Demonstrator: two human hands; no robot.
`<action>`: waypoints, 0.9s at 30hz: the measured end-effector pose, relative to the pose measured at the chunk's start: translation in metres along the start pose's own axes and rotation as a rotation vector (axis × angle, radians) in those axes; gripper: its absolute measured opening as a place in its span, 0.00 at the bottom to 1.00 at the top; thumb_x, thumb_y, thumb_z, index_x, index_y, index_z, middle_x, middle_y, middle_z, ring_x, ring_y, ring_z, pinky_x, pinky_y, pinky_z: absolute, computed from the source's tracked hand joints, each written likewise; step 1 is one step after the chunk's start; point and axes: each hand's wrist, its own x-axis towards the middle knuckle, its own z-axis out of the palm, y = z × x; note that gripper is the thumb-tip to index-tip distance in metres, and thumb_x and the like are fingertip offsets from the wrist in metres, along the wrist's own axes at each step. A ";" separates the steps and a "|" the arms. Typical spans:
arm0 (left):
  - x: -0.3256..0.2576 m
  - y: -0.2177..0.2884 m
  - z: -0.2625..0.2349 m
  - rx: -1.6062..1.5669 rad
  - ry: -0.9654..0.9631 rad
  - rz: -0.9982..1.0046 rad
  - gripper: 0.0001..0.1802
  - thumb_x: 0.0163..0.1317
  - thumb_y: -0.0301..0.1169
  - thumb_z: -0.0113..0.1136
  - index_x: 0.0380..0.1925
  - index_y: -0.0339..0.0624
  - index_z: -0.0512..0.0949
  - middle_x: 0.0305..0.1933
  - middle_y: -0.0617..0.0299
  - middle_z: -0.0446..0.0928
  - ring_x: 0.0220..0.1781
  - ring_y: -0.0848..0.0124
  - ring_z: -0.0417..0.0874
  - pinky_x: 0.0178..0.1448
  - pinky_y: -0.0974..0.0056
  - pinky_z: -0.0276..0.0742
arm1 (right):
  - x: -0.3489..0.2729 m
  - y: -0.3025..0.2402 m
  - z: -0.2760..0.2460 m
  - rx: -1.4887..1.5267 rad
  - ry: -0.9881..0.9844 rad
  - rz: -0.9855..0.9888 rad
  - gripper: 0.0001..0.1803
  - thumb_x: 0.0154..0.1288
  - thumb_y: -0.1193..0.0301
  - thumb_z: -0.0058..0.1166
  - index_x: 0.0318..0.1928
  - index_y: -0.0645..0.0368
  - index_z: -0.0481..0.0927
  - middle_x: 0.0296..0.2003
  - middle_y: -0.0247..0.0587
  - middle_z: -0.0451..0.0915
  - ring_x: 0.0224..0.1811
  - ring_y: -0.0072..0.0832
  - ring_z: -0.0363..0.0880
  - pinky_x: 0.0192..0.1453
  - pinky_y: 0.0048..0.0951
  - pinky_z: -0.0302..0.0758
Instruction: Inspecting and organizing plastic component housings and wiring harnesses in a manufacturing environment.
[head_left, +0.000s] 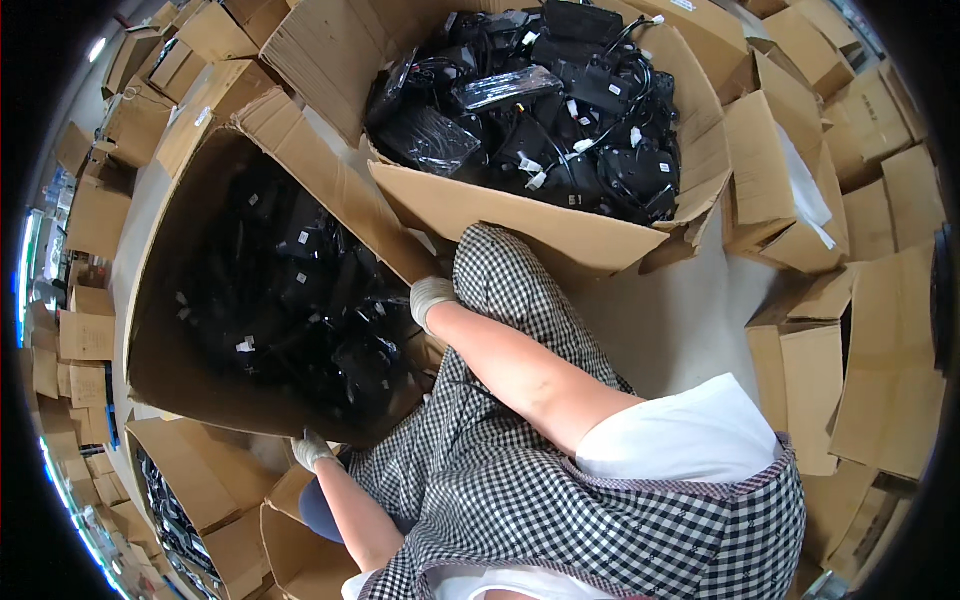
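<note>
A large cardboard box point(330, 205) stands in front of me on the left, its opening turned toward me. Deep in its shadow lie many black plastic parts point(300, 255) with cables and small white labels. Gloved and curled, my right hand point(432, 301) grips the box's right edge near my knee. My left hand point(312, 450), also gloved, holds the near lower edge, its fingertips partly hidden by the cardboard. A second open box point(520, 215) beyond my knee is heaped with similar black parts point(590, 100), some wrapped in clear plastic point(508, 88).
More open cartons stand on the right, one point(775, 180) with white sheet material. At lower left, another carton point(205, 475) holds dark parts. Stacked boxes point(88, 335) line the far left. Grey floor point(665, 325) shows right of my knee.
</note>
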 end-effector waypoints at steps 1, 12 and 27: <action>0.005 -0.006 -0.002 0.005 0.011 -0.012 0.22 0.61 0.46 0.51 0.40 0.36 0.80 0.43 0.50 0.82 0.45 0.54 0.80 0.49 0.56 0.73 | -0.010 -0.006 -0.007 0.001 -0.003 -0.016 0.11 0.59 0.72 0.53 0.40 0.56 0.85 0.42 0.50 0.83 0.46 0.38 0.83 0.45 0.39 0.79; 0.017 -0.014 0.008 0.261 -0.128 0.024 0.20 0.65 0.42 0.43 0.46 0.42 0.77 0.51 0.54 0.79 0.55 0.61 0.76 0.58 0.63 0.69 | -0.165 -0.008 -0.043 0.664 -0.498 -0.842 0.31 0.67 0.66 0.44 0.67 0.63 0.56 0.42 0.51 0.81 0.42 0.43 0.80 0.48 0.38 0.75; -0.018 0.034 -0.023 -0.115 0.008 -0.294 0.17 0.62 0.40 0.52 0.45 0.43 0.77 0.41 0.46 0.80 0.46 0.49 0.79 0.48 0.51 0.73 | -0.193 -0.017 -0.059 0.916 -0.811 -0.540 0.15 0.63 0.67 0.56 0.48 0.60 0.80 0.26 0.29 0.76 0.23 0.14 0.71 0.28 0.18 0.70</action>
